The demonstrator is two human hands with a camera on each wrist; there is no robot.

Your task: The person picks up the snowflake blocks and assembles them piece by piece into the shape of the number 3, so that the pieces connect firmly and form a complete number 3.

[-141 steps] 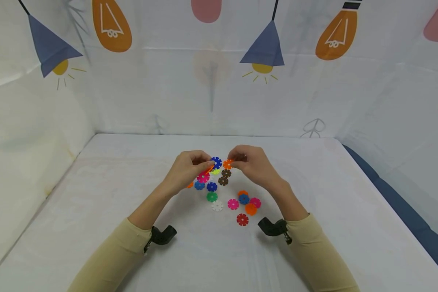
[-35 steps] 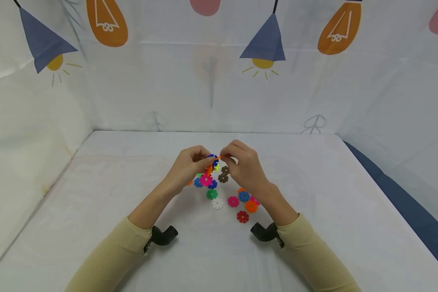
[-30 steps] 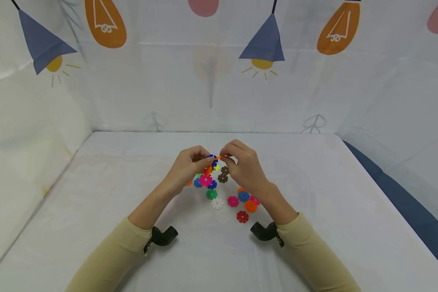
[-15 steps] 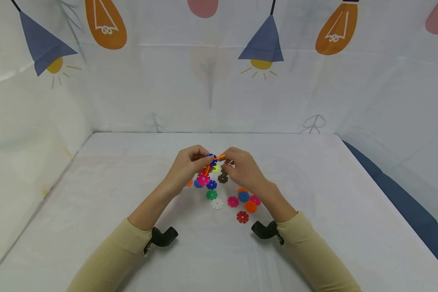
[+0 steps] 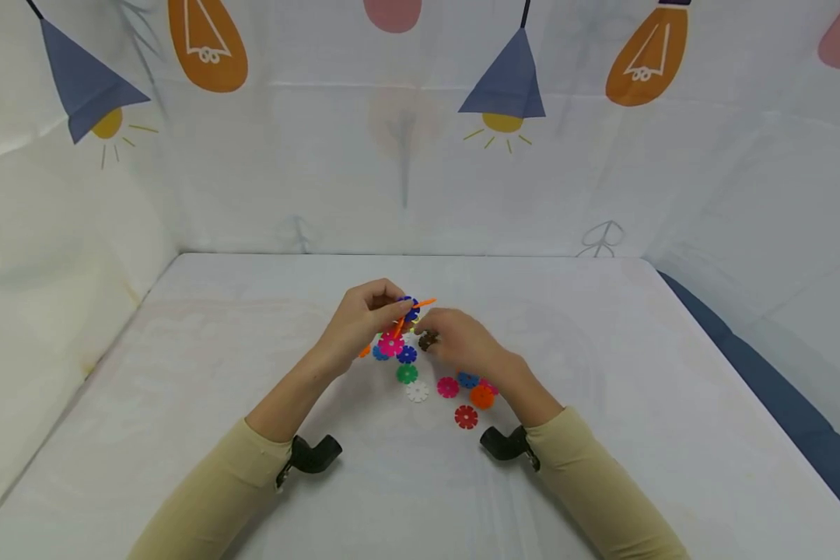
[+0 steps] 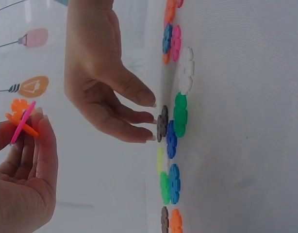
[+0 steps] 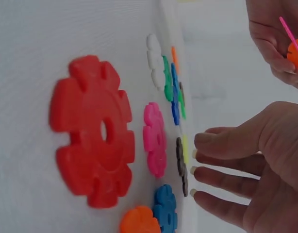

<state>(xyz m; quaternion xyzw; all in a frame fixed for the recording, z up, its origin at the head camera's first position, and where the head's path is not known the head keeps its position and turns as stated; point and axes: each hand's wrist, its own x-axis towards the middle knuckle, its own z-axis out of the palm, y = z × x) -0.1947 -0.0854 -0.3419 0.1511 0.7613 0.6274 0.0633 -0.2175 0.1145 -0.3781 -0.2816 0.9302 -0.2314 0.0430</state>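
My left hand (image 5: 364, 319) pinches a cluster of slotted snowflake discs joined at angles: a pink disc (image 5: 391, 343), a blue disc (image 5: 410, 309) and orange ones, with an orange disc (image 5: 425, 302) sticking out to the right. The left wrist view has this cluster (image 6: 24, 116) raised above the table. My right hand (image 5: 465, 340) is low over the pile, holding nothing. Its thumb and fingers are spread apart, with the tips right at the brown discs (image 6: 162, 124), which it partly hides in the head view.
Loose discs lie on the white table (image 5: 364, 482): a green disc (image 5: 407, 374), a white disc (image 5: 417, 391), a pink disc (image 5: 448, 387), a red disc (image 5: 466, 418), an orange disc (image 5: 482, 397) and several others. Printed white cloth (image 5: 308, 171) encloses the back and sides.
The right hand, earlier holding an orange disc against the left hand's cluster, has let go and dropped toward the brown discs. The orange disc stays on the cluster; the left hand barely moved.
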